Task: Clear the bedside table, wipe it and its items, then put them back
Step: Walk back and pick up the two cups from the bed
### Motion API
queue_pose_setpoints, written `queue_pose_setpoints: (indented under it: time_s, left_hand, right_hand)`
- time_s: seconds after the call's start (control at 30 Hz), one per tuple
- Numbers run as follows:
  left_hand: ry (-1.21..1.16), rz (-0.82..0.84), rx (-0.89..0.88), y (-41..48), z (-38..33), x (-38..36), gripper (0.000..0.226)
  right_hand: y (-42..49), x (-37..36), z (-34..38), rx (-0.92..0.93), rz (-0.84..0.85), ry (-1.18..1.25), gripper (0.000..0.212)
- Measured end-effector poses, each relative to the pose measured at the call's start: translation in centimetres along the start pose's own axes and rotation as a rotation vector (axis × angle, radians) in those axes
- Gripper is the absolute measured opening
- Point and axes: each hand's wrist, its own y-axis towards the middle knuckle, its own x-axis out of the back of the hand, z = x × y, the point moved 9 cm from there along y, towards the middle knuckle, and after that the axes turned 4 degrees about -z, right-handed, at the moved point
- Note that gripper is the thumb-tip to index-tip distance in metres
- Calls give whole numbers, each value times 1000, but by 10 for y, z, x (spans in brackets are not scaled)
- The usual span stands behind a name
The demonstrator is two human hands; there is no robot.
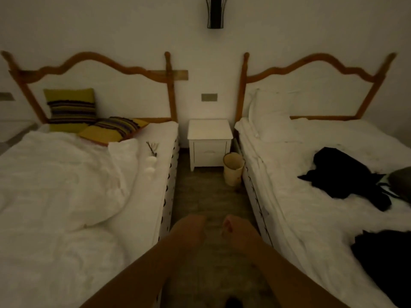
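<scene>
The white bedside table [209, 132] stands against the wall between two beds, and its top is bare. On the left bed's near edge lie a bundle of thin sticks [152, 148] and two small white round items [150, 165]. Both my forearms reach forward low over the floor of the aisle. My left hand [189, 227] has relaxed, straight fingers and holds nothing. My right hand [233, 227] is blurred, with fingers loosely curled, and I see nothing in it. Both hands are well short of the table.
A pale waste bin [233, 168] stands on the floor by the table's right side. The left bed [66, 196] carries two striped cushions [71, 108]; the right bed [311, 207] carries dark clothes [347, 176]. A dark wall lamp [214, 12] hangs above.
</scene>
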Motion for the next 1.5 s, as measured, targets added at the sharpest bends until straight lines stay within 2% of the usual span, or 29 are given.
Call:
queue_pose_setpoints:
  time_s: [0.1,0.17,0.23,0.4,0.5,0.63,0.8,0.93,1.1,1.2,1.4,1.5]
  left_hand:
    - [70,-5,19,93,1,24,30]
    - [82,7,29,160,-4,42,34]
    - [123,31,43,212,-4,55,35]
    - [119,29,70,327,-12,101,34]
    - [108,27,89,382,-7,126,39]
    - [127,-5,63,456,8,156,36]
    - [132,-43,58,560,52,186,28]
    - [32,-99,82,647,103,224,27]
    - [-146,-170,267,704,192,265,31]
    - [-185,-193,409,712,249,279,47]
    - [-234,-314,718,677,352,289,47]
    - [-339,-373,989,630,396,269,52]
  right_hand:
    - [93,35,-4,42,36,-50,37]
    - [155,64,-9,70,2,-68,16]
    - [208,89,-13,86,-13,-62,10]
    - [327,143,-4,105,75,-116,29]
    - [386,168,8,145,72,-142,28]
    - [468,194,23,160,30,-143,27]
    - [582,212,37,131,4,-151,25]
    - [682,221,70,149,-17,-294,41]
    - [775,201,149,249,84,-260,51]
    - [817,171,208,360,211,-254,49]
    - [862,93,305,638,443,-360,53]
    - [870,35,355,806,633,-426,49]
